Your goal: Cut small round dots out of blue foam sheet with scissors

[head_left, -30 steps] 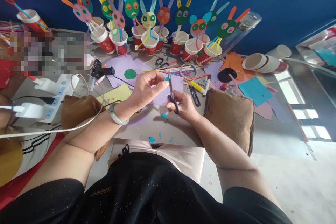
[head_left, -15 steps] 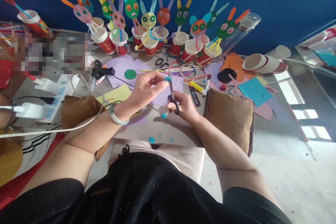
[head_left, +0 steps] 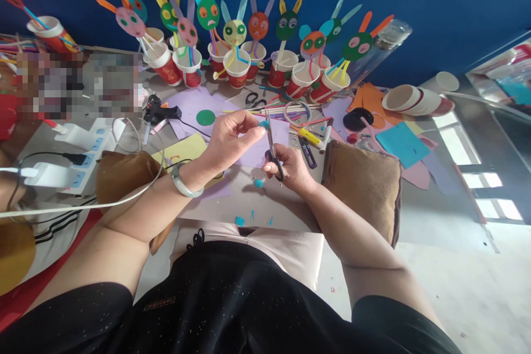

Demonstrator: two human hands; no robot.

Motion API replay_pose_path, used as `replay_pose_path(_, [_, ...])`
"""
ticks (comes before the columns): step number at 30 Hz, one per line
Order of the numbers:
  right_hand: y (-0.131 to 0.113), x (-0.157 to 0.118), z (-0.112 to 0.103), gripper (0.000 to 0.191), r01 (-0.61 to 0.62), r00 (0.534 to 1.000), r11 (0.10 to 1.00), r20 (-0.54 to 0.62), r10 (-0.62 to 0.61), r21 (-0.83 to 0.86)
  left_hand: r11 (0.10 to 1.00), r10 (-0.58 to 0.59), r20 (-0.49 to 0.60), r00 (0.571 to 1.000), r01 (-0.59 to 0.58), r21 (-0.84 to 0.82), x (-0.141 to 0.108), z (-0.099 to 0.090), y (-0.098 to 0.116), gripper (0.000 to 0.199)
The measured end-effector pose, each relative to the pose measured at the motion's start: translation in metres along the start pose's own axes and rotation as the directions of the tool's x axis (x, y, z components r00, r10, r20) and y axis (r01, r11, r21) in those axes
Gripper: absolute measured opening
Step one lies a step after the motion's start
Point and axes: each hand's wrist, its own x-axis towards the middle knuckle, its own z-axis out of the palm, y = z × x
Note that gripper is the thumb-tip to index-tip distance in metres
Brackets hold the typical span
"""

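My left hand (head_left: pixel 234 141) pinches a small piece of blue paper (head_left: pixel 264 124) between thumb and fingertips. My right hand (head_left: pixel 290 168) is closed around the black handles of a pair of scissors (head_left: pixel 271 146), blades pointing away from me and beside the blue piece. Whether the blades touch the paper I cannot make out. Below the hands, a small round blue paper piece (head_left: pixel 259 183) lies on the table (head_left: pixel 224 210). Nearer the front edge are a blue scrap (head_left: pixel 239 221) and thin blue slivers (head_left: pixel 252 214). A green paper circle (head_left: pixel 206 117) rests on purple paper (head_left: pixel 188 102).
Red-and-white paper cups (head_left: pixel 237 69) with rabbit-faced straw figures line the wall. A black glue gun (head_left: pixel 162 113) and a power strip (head_left: pixel 89 149) with cords lie left. To the right are a brown cushion (head_left: pixel 360 188), a box cutter (head_left: pixel 308 153) and a yellow glue stick (head_left: pixel 311 137).
Both hands, the scissors and the blue paper stay almost exactly in place. Nothing has been picked up or let go.
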Motion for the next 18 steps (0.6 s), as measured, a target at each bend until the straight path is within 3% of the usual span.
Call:
replay_pose_path(9, [-0.0012, 0.0001, 0.0007, 0.079, 0.003, 1.0, 1.0, 0.001, -0.003, -0.013, 1.0, -0.003, -0.009, 1.0, 0.002, -0.025, 0.0001, -0.0012, 0.0021, 0.016])
replay_pose_path(15, [-0.0002, 0.0, 0.0, 0.077, -0.002, 1.0, 1.0, -0.002, 0.002, -0.014, 0.996, -0.039, 0.004, 0.999, 0.04, -0.083, 0.0005, -0.002, 0.0024, 0.045])
replay_pose_path(18, [-0.0004, -0.0002, 0.0001, 0.078, -0.01, 1.0, 1.0, -0.003, 0.01, -0.009, 0.997, -0.055, 0.016, 0.998, 0.056, -0.058, 0.0001, -0.0019, 0.0018, 0.049])
